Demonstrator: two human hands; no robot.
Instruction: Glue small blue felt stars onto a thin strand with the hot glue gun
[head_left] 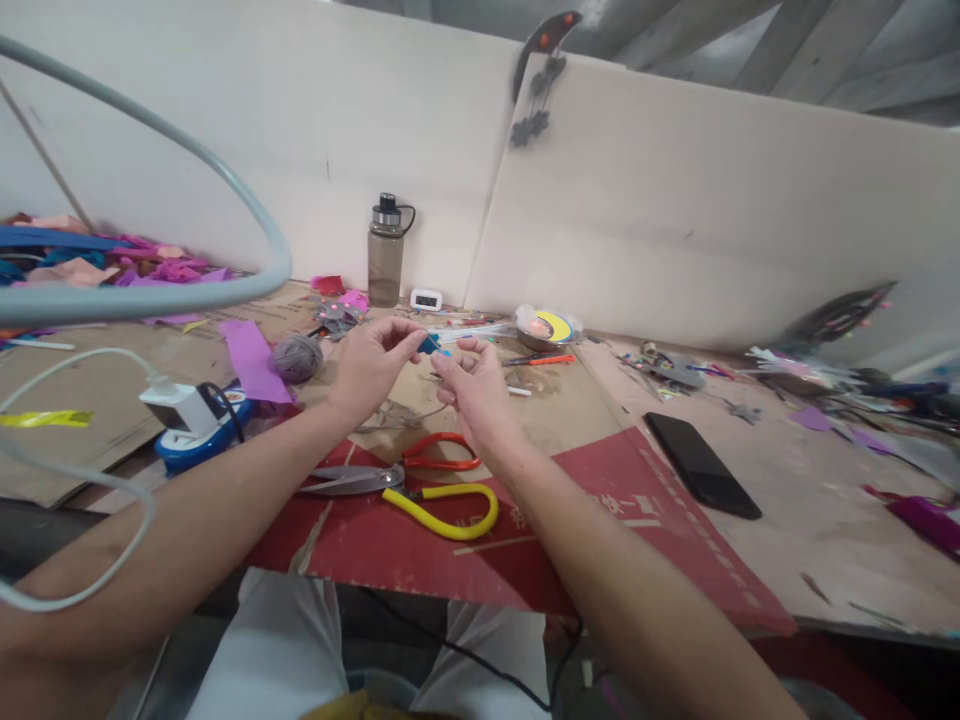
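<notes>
1. Pale upright boards (675,200) stand behind a cluttered desk (795,540), and I see a red-printed sheet (525,570) along its near edge.

2. Both hands are raised over the middle of the desk, beyond the large scissors (441,525). The left hand (367,370) has its fingers closed in a pinch on a small blue piece (428,344). The right hand (480,390) is curled close by, its thumb and forefinger at a lighter blue bit (446,352); I cannot tell whether those fingers grip it or only touch it.

3. I judge this to be fine fingertip shaping or joining of the blue material. From here the work calls for a light, steady pinch on the left and small adjustments on the right, with both wrists clear of the scissor handles.

4. Around the hands I have a grey yarn ball (298,357) to the left, a metal bowl (544,342) with a yellow disc just beyond, an orange-handled tool (551,360) beside the bowl and a black phone (701,465) off to the right.

5. The blue piece is too small and blurred for me to read its shape, or whether it joins the lighter bit. The fingers hide part of it. The glow in the bowl could be a flame, but I cannot confirm it.
</notes>
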